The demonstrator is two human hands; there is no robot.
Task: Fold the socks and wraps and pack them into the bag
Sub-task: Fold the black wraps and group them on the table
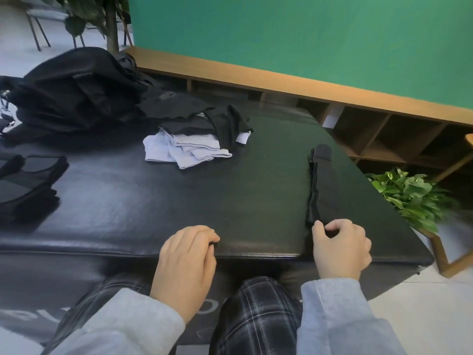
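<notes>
No legible text; pale partial letters on bench front (pixel 38 316) unreadable.

We see soft, even indoor light, moderately bright, with no hard shadows. The glossy black counter (pixel 179 201) carries a pale sheen along its near padded edge and at its left, and a greenish cast from the green wall (pixel 307 34) on its far right part. Dark fabrics on it lose detail into the black surface. Wide-angle distortion bends straight lines toward the edges. The plant (pixel 412 196) at right looks smeared, and the picture is slightly soft overall.
</notes>
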